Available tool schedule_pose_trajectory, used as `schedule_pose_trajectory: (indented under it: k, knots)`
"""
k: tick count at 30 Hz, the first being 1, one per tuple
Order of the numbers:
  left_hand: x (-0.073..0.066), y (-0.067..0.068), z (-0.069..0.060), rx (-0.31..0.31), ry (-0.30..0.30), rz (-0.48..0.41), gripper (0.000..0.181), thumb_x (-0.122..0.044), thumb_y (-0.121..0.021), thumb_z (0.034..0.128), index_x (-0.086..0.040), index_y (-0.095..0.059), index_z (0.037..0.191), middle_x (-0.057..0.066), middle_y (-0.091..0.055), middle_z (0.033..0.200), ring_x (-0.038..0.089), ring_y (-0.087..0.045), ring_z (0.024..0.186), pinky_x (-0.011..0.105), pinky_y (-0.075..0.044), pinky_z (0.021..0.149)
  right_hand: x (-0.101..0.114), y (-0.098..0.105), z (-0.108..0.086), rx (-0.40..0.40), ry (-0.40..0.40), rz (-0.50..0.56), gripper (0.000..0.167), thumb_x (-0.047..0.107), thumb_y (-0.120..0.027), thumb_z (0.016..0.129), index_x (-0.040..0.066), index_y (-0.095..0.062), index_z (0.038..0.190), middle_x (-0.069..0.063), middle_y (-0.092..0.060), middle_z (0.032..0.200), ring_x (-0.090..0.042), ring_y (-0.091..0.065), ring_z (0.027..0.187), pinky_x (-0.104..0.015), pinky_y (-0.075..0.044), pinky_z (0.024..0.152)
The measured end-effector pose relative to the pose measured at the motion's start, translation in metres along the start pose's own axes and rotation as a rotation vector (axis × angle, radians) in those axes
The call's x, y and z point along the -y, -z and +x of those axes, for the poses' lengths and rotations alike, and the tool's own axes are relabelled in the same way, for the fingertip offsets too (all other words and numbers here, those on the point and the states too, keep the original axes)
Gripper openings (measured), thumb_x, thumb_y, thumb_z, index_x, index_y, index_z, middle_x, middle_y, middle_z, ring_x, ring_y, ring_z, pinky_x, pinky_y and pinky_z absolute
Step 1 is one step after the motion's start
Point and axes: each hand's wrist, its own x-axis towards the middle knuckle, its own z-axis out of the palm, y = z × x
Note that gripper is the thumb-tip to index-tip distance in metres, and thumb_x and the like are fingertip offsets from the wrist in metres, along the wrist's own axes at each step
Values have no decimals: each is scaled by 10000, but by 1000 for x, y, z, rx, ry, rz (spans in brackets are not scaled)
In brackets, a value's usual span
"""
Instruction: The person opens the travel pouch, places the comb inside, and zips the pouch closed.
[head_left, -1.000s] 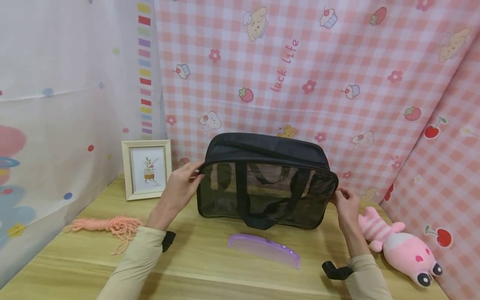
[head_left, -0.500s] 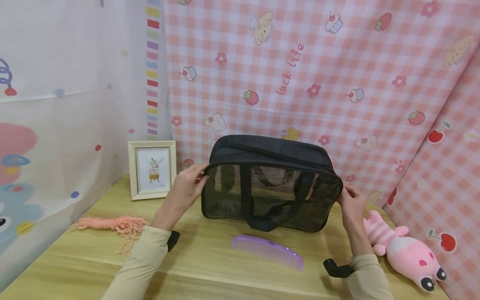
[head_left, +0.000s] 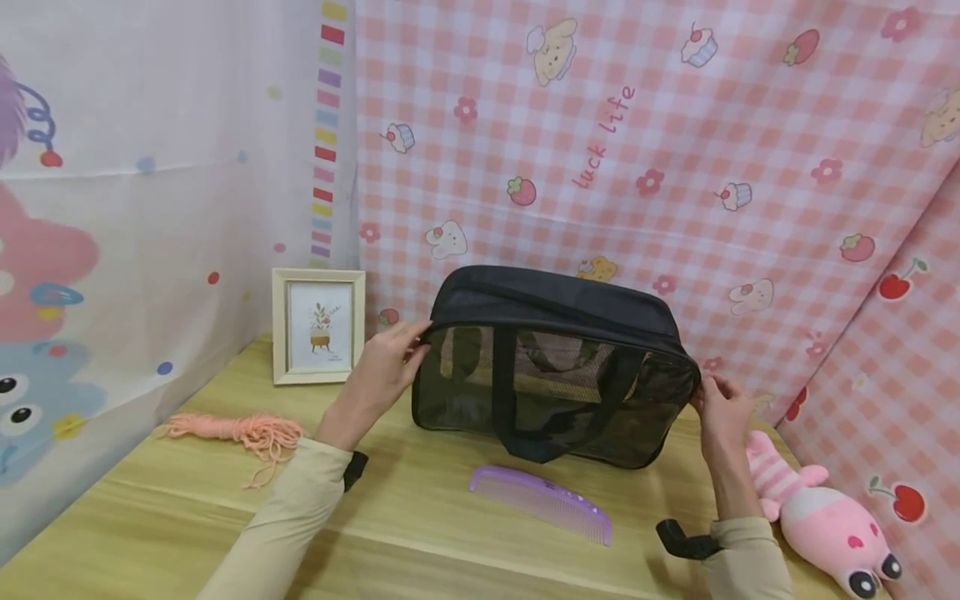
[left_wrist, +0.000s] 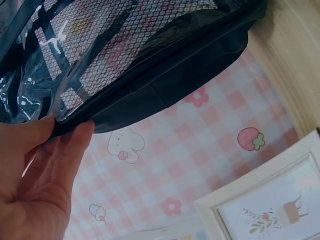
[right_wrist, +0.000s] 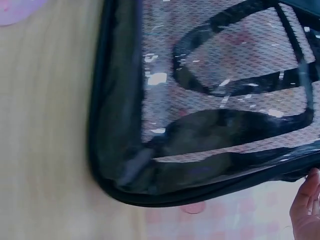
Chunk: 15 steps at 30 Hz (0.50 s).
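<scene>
A black bag (head_left: 551,387) with a see-through front, mesh behind it and dark strap handles stands upright on the table. At its upper left corner my left hand (head_left: 381,377) pinches the black edge between thumb and fingers; the left wrist view shows this hand (left_wrist: 42,175) on the piped rim (left_wrist: 130,85). My right hand (head_left: 723,421) pinches the bag's upper right corner, and its fingertips are partly hidden behind that edge. In the right wrist view only part of that hand (right_wrist: 307,205) appears, at the bag's edge. In front of the bag lies a purple comb (head_left: 542,502).
Left of the bag stands a cream picture frame (head_left: 281,333). A bundle of peach yarn (head_left: 225,429) lies on the wooden table (head_left: 405,550) near the left arm. Beyond the right arm is a pink plush toy (head_left: 821,521). A checked cloth (head_left: 570,225) hangs behind.
The head view has shifted, so the whole scene sits farther right in it. Both hands keep their hold on the bag's corners, and the bag looks the same.
</scene>
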Motion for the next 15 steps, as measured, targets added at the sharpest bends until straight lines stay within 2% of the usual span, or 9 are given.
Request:
schedule_pose_trajectory:
  k: [4, 8, 15]
  knots:
    - [0, 3, 0, 16, 10, 36, 341, 31, -692, 845, 52, -626, 1179, 166, -640, 971, 242, -667, 758, 302, -555, 633, 10, -7, 2, 25, 57, 47, 171, -107, -525, 883, -49, -648, 779, -59, -575, 832, -97, -587, 579, -193, -516, 543]
    - [0, 4, -1, 36, 15, 47, 340, 29, -682, 855, 55, -621, 1188, 169, -631, 995, 242, -661, 775, 302, -551, 633, 15, -8, 2, 25, 55, 33, 155, -110, -534, 871, -68, -655, 785, -69, -564, 859, -104, -589, 569, -200, -521, 539]
    - [-2, 1, -1, 30, 9, 38, 343, 27, -678, 859, 51, -621, 1196, 167, -629, 995, 257, -655, 789, 303, -547, 626, 21, -4, 3, 24, 44, -18, 175, -93, -534, 877, -29, -653, 764, -38, -598, 733, -97, -595, 580, -192, -521, 551]
